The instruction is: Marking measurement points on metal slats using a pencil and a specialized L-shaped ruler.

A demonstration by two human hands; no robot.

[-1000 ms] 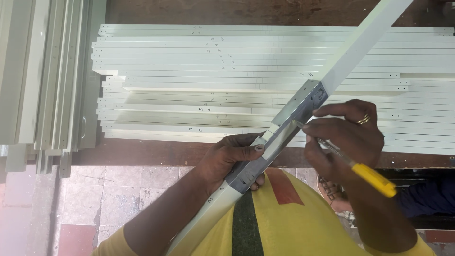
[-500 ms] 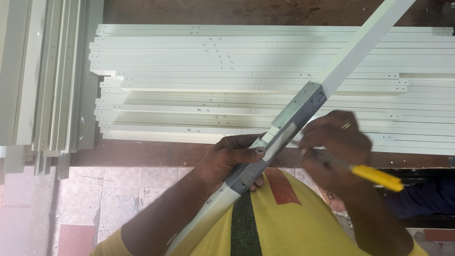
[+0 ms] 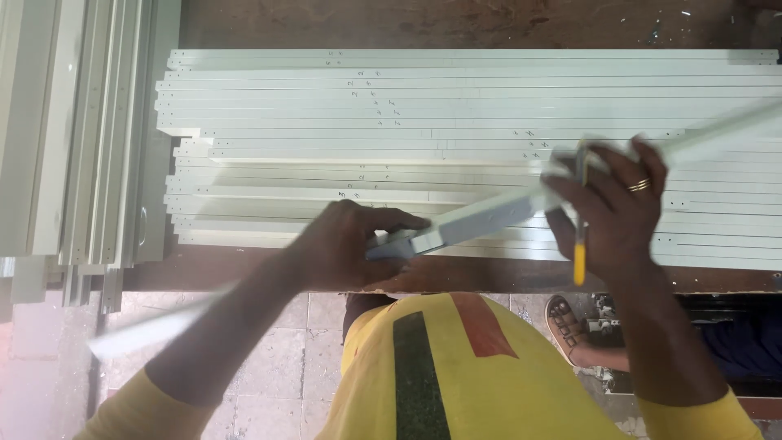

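Observation:
My left hand point(image 3: 346, 244) grips a long pale-green metal bar point(image 3: 489, 213) near its grey end bracket point(image 3: 403, 242). The bar lies almost level across the view, blurred, running from lower left to upper right. My right hand point(image 3: 615, 208), with a ring on one finger, is closed over the bar farther right and also holds a tool with a yellow handle point(image 3: 579, 262) that points down. Both hands hover over the front edge of a stack of pale-green bars point(image 3: 456, 106).
The stack of bars rests on a brown wooden bench point(image 3: 489, 273). More pale frames point(image 3: 73, 138) stand at the left. Below are a tiled floor point(image 3: 269, 358), my yellow shirt, and a sandalled foot point(image 3: 574, 330) at the lower right.
The bar has swung from steeply diagonal to nearly level. My right hand moved up onto the bar, and the yellow-handled tool now hangs downward.

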